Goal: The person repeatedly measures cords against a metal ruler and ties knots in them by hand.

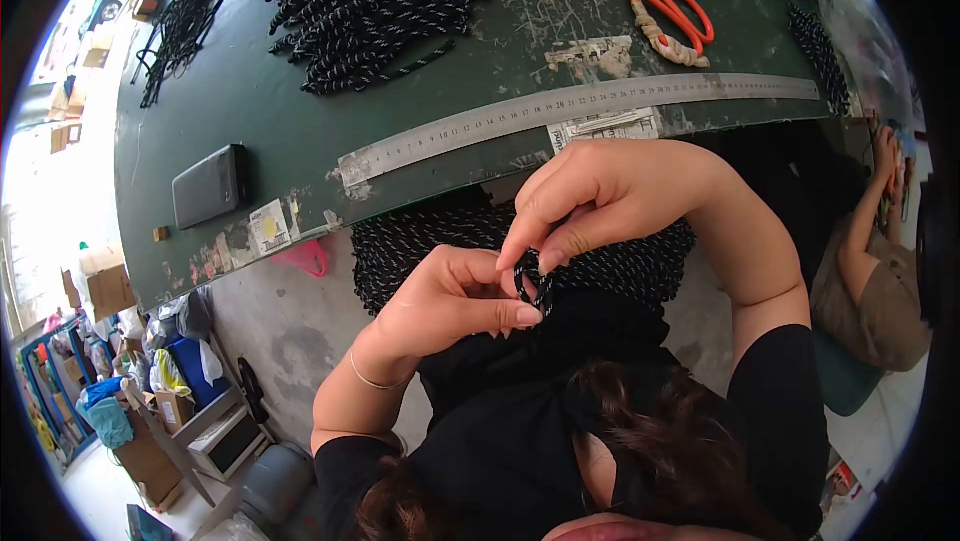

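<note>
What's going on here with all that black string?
A person is pinching a small loop of string with the left hand and the right hand. More string lies below the hands, and a big pile of string is on the green table. The ruler and scissors lie there too, with neither hand touching them.

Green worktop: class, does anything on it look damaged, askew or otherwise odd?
The green worktop looks worn: a web of pale marks crosses its far side, and a ragged paper scrap lies at the near edge. One orange handle of the scissors is wrapped in beige material, perhaps a repair or padding.
</note>
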`<state>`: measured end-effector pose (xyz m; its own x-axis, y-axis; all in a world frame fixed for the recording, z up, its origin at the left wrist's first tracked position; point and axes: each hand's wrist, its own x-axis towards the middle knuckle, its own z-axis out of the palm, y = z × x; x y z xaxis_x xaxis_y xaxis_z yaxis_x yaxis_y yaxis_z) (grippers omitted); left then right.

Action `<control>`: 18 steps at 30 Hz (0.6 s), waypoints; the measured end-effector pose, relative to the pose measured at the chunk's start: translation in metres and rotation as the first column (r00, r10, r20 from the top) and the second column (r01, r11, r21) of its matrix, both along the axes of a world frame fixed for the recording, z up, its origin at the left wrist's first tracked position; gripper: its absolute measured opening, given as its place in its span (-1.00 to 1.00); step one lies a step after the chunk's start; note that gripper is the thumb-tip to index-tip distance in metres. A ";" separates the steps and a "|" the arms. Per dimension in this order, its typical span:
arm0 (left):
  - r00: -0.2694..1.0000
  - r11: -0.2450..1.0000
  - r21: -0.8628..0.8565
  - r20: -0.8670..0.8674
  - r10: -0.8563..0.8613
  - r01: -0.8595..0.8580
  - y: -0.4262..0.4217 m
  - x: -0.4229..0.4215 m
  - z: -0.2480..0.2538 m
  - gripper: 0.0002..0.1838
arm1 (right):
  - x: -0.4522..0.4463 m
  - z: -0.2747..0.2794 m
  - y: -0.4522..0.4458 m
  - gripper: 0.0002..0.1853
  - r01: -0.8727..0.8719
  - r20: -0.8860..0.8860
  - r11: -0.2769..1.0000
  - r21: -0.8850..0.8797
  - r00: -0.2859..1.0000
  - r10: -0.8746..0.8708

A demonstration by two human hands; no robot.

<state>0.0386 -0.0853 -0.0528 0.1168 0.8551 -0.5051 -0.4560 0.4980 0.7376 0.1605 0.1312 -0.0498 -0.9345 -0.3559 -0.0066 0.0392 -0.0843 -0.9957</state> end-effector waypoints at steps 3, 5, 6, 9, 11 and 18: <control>1.000 1.000 0.015 -0.004 -0.003 0.003 0.000 0.000 0.000 -0.92 | -0.002 0.004 0.000 -0.85 0.015 -0.128 0.996 0.087 0.992 -0.004; 0.999 0.999 0.042 -0.040 0.018 -0.016 -0.001 -0.001 0.001 -0.91 | -0.001 0.010 0.000 -0.86 0.058 -0.127 0.990 0.129 0.991 -0.041; 0.999 0.999 0.044 -0.042 0.018 -0.016 -0.002 -0.001 0.000 -0.91 | 0.000 0.013 -0.001 -0.88 0.100 -0.128 0.980 0.170 0.989 -0.079; 0.968 0.968 0.250 -0.235 0.092 -0.031 -0.003 -0.002 -0.005 -0.90 | 0.002 0.015 -0.005 -0.90 0.178 -0.142 0.965 0.193 0.978 -0.153; 0.964 0.974 0.209 -0.231 0.133 -0.085 -0.001 -0.005 0.003 -0.88 | 0.003 0.015 -0.009 -0.92 0.249 -0.158 0.956 0.152 0.961 -0.226; 0.983 0.985 0.121 -0.120 0.140 -0.126 0.009 -0.016 0.012 -0.76 | 0.004 0.020 -0.014 -0.95 0.419 -0.113 0.891 0.175 0.908 -0.405</control>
